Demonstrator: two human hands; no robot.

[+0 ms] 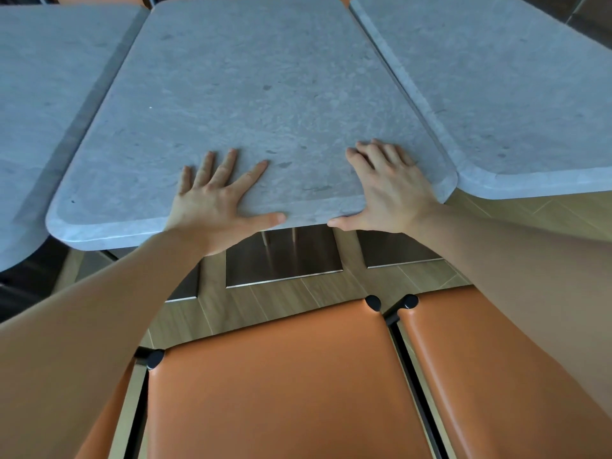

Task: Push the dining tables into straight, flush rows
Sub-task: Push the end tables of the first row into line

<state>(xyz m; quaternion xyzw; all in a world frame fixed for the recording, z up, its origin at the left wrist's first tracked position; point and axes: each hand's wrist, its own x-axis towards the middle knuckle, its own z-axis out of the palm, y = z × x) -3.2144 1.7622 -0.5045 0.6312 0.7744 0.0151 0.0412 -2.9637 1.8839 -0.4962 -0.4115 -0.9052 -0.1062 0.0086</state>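
Note:
Three grey stone-look dining tables stand side by side. The middle table (251, 94) is right in front of me. My left hand (215, 200) lies flat on its near edge with fingers spread and the thumb along the rim. My right hand (387, 190) rests near its front right corner, fingers curled on the top and thumb at the rim. The left table (43, 94) sits apart from the middle one by a dark gap, and its near edge reaches closer to me. The right table (496, 94) touches the middle one along its side, and its near edge lies slightly farther from me.
Two orange padded chair seats (275, 385) (490, 376) with black frame knobs stand between me and the tables. Metal table base plates (284, 260) rest on the wood-pattern floor (298, 299) under the tables.

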